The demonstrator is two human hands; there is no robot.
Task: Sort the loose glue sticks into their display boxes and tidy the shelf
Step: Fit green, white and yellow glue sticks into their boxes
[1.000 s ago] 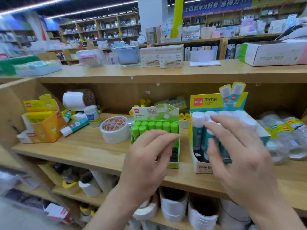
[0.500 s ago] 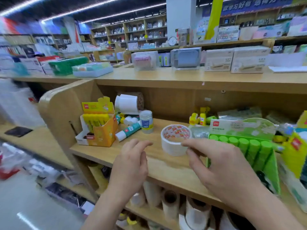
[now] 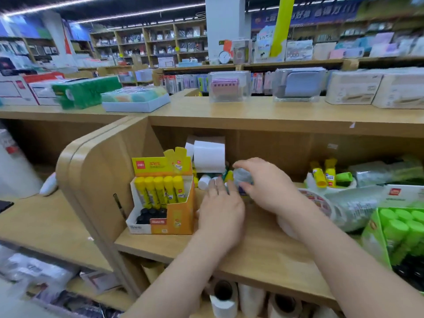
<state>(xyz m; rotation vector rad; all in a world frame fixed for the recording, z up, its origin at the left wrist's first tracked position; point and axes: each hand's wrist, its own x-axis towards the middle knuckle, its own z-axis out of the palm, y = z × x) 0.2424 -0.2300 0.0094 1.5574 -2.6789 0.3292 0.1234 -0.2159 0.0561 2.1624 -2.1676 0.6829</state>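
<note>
display box (image 3: 160, 203) on shelf (image 3: 263, 246) | paper roll (image 3: 208, 156) behind it | bottle (image 3: 242, 177) in my right hand (image 3: 268, 189), just right of it

Smooth matt wood shelf (image 3: 263, 255) (glossy cardboard yellow box (image 3: 176, 216))

One yellow box (image 3: 180, 218), five yellow sticks (image 3: 158, 191) inside
</note>
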